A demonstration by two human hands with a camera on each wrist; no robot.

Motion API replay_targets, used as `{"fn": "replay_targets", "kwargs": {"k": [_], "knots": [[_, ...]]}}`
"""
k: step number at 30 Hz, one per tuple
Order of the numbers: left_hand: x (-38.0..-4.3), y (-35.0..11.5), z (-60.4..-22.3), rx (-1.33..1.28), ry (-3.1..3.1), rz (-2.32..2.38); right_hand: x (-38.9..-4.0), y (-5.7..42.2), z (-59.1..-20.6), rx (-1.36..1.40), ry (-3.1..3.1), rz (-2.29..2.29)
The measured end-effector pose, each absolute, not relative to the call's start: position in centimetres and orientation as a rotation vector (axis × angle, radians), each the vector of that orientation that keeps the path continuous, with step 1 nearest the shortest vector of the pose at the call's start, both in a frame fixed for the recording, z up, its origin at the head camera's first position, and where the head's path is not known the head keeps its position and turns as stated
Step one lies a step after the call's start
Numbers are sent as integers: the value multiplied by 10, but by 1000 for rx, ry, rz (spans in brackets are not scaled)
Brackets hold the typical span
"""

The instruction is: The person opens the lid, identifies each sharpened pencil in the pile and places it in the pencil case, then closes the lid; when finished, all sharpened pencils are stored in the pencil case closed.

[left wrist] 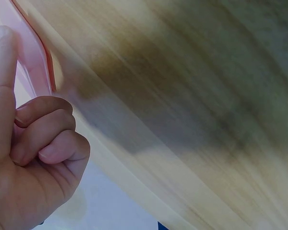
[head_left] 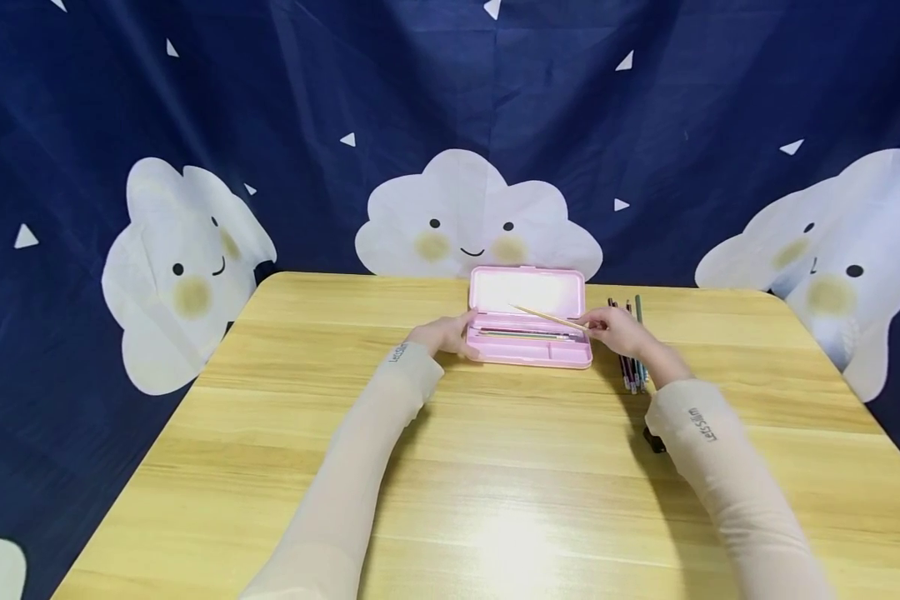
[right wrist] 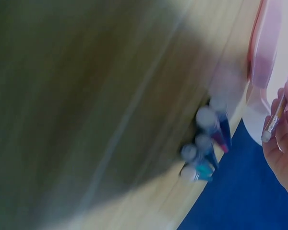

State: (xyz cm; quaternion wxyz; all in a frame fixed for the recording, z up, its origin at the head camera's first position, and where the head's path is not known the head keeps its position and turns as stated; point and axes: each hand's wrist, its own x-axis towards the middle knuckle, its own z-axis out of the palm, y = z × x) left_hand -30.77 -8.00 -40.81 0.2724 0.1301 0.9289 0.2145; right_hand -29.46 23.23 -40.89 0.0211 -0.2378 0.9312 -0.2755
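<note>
Yellow pencil [head_left: 547,317]'s hanging at a tilt over the open pink case [head_left: 570,352], pinched in the right hand [head_left: 617,329]. Left hand [head_left: 444,336]'s gripping the case's left end, three fingers curled in; more pencils [head_left: 628,371] are lying just right of it on the desk [head_left: 495,467].

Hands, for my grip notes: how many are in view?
2: the left hand, touching the left end of the open pink pencil case, and the right hand, by its right end, pinching a yellow pencil. No others show.
</note>
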Motion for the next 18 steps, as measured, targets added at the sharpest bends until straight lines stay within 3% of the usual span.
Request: {"fn": "replay_targets", "kwargs": {"k": [18], "knots": [[-307, -80, -407, 368, 2514, 536, -307, 203, -417, -865, 2930, -675]]}}
